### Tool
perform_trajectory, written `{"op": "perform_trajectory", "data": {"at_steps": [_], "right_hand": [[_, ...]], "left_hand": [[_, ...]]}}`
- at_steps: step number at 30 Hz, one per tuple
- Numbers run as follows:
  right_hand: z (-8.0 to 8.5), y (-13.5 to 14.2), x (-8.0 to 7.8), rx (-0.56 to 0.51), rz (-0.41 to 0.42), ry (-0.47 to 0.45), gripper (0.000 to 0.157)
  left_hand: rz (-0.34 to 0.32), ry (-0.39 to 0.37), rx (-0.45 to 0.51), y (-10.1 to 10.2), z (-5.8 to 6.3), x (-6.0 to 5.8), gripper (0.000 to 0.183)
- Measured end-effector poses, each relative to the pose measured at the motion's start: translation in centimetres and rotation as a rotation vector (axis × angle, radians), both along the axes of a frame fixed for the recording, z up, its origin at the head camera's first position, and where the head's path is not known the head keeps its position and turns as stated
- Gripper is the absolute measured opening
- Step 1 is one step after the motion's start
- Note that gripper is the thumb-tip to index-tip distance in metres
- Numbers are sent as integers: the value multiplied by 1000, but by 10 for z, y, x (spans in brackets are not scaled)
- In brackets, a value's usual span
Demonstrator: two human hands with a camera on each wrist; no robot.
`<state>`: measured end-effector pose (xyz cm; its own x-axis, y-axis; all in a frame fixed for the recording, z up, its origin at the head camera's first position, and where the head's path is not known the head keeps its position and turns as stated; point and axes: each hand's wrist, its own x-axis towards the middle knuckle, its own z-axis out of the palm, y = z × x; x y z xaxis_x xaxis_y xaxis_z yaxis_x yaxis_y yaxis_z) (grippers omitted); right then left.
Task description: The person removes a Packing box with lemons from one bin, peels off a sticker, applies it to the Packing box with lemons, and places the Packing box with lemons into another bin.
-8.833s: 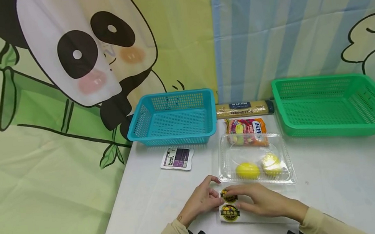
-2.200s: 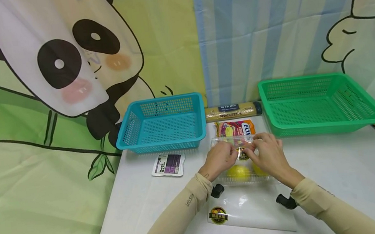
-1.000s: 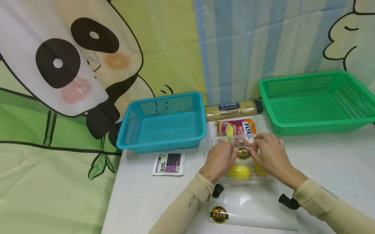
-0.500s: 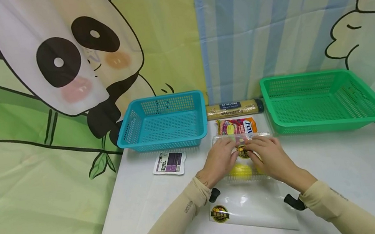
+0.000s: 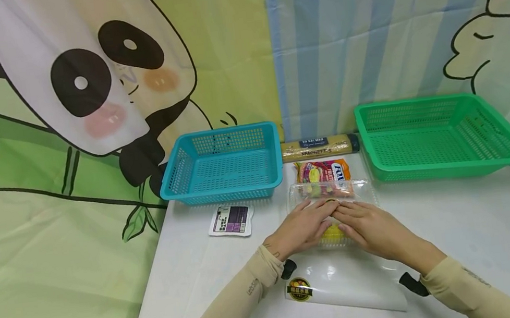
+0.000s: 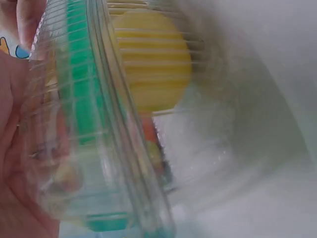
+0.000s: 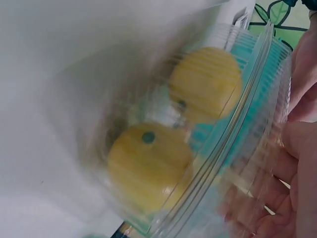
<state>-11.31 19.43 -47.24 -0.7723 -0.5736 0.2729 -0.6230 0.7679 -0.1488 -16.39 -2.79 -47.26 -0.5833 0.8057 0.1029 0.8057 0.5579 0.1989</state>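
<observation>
A clear plastic clamshell box [image 5: 366,188] lies closed on the table. Both wrist views look through its ribbed side; the right wrist view shows two round yellow fruits [image 7: 151,166] inside. My left hand [image 5: 302,228] and right hand [image 5: 378,228] rest on the lid with fingers extended, fingertips meeting in the middle. They cover most of a round black-and-gold sticker on the lid. Closer to me lies a glossy white sticker sheet [image 5: 349,284], with one round sticker [image 5: 299,289] at its left end.
Behind the box are a colourful FOX'S candy bag [image 5: 322,171] and a spaghetti pack [image 5: 320,147]. A blue basket [image 5: 223,194] stands at back left, a green basket [image 5: 450,168] at back right. A small white-and-purple packet [image 5: 231,221] lies left of the box.
Earlier, both hands were at the sheet, which held two stickers. One sticker then appeared on the lid between pinching fingers. Since then the fingers have straightened and spread over it.
</observation>
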Motion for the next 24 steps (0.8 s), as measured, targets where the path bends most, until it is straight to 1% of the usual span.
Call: {"op": "perform_trajectory", "data": {"at_steps": [2,6,10,15,18,21,24], "right_hand": [[-1,5,1,3,-20,5,43],[-1,10,1,-4,-38,33,41],[-2,12,0,13,-54,25,40],[-2,15,0,25,-79,12,39],[-1,15,-1,14,-85,15,38],[1,15,-1,4,-85,21,38],[3,14,-1,-11,-98,-1,38]], "left_hand": [[9,0,-25,-2,1,2,51],[37,28,-88,-4,5,4,47],[65,64,-145,-7,10,6,42],[87,122,-189,-11,14,8,41],[99,124,-177,-14,14,7,42],[111,90,-146,-17,16,6,41],[116,66,-110,-19,17,5,41]]}}
